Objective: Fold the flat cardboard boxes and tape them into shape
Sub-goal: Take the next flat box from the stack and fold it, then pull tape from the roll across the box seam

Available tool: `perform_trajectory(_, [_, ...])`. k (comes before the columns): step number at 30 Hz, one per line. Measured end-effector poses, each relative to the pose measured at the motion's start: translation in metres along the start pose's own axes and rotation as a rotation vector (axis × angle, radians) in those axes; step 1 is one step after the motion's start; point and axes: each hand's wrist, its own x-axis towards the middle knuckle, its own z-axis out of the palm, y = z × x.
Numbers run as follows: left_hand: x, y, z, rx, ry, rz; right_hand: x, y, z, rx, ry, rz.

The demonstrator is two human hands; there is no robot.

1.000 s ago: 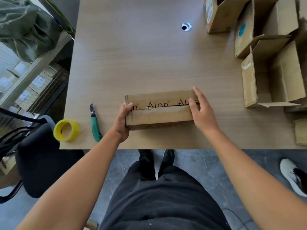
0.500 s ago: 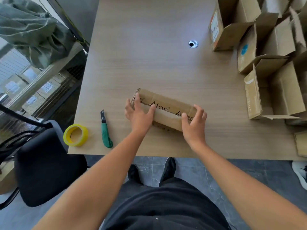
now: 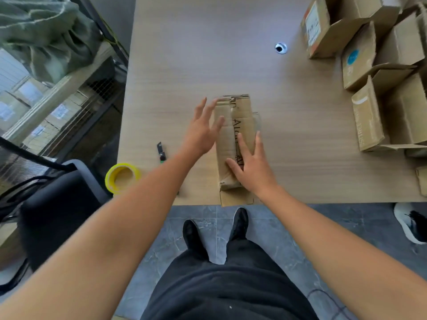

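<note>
Centre frame: brown cardboard box (image 3: 233, 144), black lettering running along its top. It sits on a pale wood-grain tabletop (image 3: 208, 54). Lower left, a bright yellow tape roll (image 3: 122, 177) and a black-and-green utility knife (image 3: 161, 152). Upper right, a tan carton (image 3: 364, 68) wearing a round blue sticker (image 3: 353, 57). Upper left, olive-green crumpled cloth (image 3: 46, 31). Down below, grey marbled floor tiles (image 3: 288, 227) and black shoes (image 3: 239, 224).

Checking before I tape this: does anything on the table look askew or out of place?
The box under the right hand reaches the table's front edge, its near end flap open and seemingly poking over. The tape roll also seems to overhang the left edge.
</note>
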Motion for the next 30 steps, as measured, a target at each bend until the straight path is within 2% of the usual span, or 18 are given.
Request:
perform_trajectory(2, [-0.039,-0.028,-0.024,-0.053,0.226,-0.144,-0.002,-0.016,0.01,-0.108,0.059,-0.009])
perform_trajectory(4, [-0.084,-0.071,-0.053,0.008,0.353,-0.341,0.0,-0.028,0.015,-0.248,0.083,-0.041])
perform_trajectory(6, [-0.124,-0.115,-0.078,0.165,0.337,-0.479,0.003,-0.039,0.018,-0.336,0.066,-0.076])
perform_trajectory(7, [-0.14,-0.136,-0.088,0.261,0.294,-0.494,0.005,-0.045,0.019,-0.356,0.055,-0.087])
perform_trajectory(11, [-0.172,-0.196,-0.109,0.626,0.001,-0.332,0.011,-0.072,0.029,-0.387,0.056,-0.128])
perform_trajectory(13, [-0.175,-0.21,-0.116,0.71,-0.045,-0.234,0.015,-0.081,0.033,-0.394,0.058,-0.149])
perform_trajectory(16, [-0.173,-0.206,-0.124,0.692,-0.019,-0.073,0.021,-0.084,0.036,-0.384,0.036,-0.152])
perform_trajectory(21, [-0.157,-0.153,-0.145,0.544,0.116,0.153,0.022,-0.086,0.038,-0.333,0.013,-0.135])
perform_trajectory(25, [-0.12,-0.104,-0.143,0.459,0.04,0.318,0.02,-0.094,0.033,-0.174,0.067,-0.113])
perform_trajectory(30, [-0.076,-0.063,-0.108,0.561,-0.104,0.445,0.018,-0.108,0.013,0.193,0.118,-0.024])
